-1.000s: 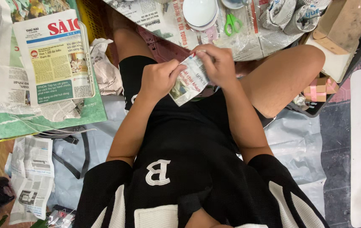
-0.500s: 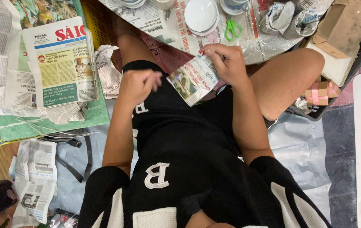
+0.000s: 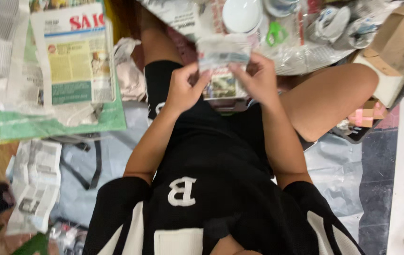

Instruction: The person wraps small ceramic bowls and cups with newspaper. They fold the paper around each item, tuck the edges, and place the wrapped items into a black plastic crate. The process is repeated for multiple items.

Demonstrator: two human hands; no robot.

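Observation:
I sit on the floor in black clothes with my legs apart. Both hands are raised in front of me over my lap. My left hand (image 3: 183, 89) and my right hand (image 3: 258, 78) pinch the two sides of a folded piece of newspaper (image 3: 221, 71), which is blurred by motion. The paper hangs between my thumbs and fingers, its printed side facing me.
A stack of newspapers (image 3: 69, 56) lies at my left on green paper. Ahead are white bowls (image 3: 241, 14), green scissors (image 3: 275, 34) and paper-wrapped items (image 3: 334, 26). A cardboard box (image 3: 395, 38) stands at the right. More newspaper (image 3: 34, 184) lies at the lower left.
My left hand, which had let go and dropped to my lap, has come back up and gripped the paper. The paper has moved up and toward the middle.

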